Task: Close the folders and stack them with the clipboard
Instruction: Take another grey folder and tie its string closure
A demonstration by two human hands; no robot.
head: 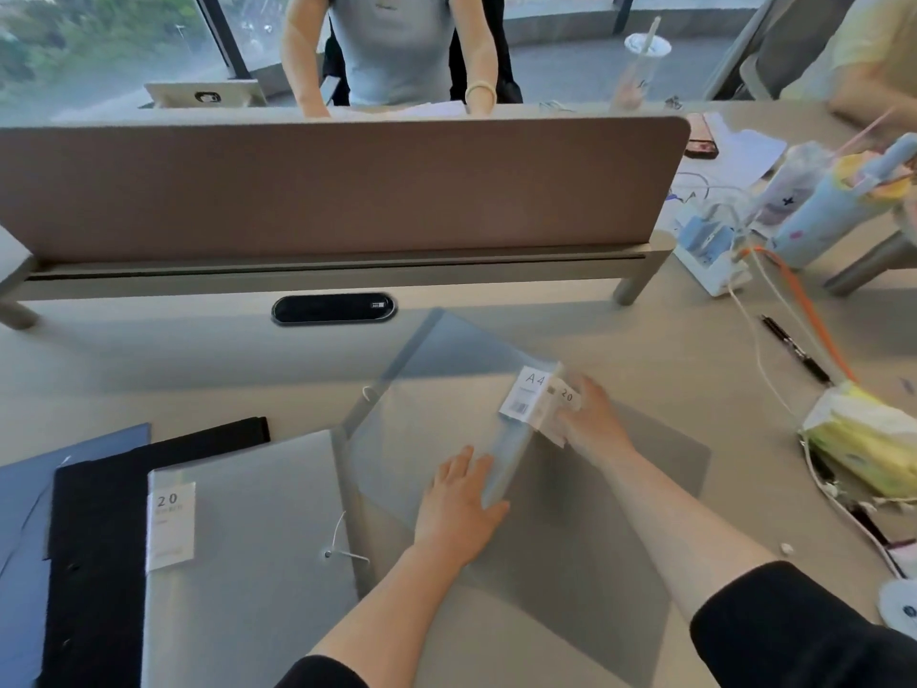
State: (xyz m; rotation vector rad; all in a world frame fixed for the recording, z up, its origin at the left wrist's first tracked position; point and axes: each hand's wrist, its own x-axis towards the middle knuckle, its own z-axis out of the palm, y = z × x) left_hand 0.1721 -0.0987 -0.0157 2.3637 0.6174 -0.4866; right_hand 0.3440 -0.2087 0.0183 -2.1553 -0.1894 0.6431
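A translucent grey folder (436, 389) lies open in the middle of the desk, its front cover lifted and tilted. My right hand (590, 419) grips the cover's edge by the white "A4" label. My left hand (456, 508) lies flat on the folder's lower part, fingers spread. To the left rests a closed grey folder (248, 548) with a "20" label and an elastic cord. It lies on a black folder (99, 528), which overlaps a blue folder (25, 513) at the far left. I cannot tell which item is the clipboard.
A brown divider screen (337, 191) stands across the desk behind a black cable slot (333, 308). On the right are a pen (794, 347), orange and white cables (814, 320), a yellow-green bag (863, 439), bottles (833, 211) and papers. Two people sit beyond the divider.
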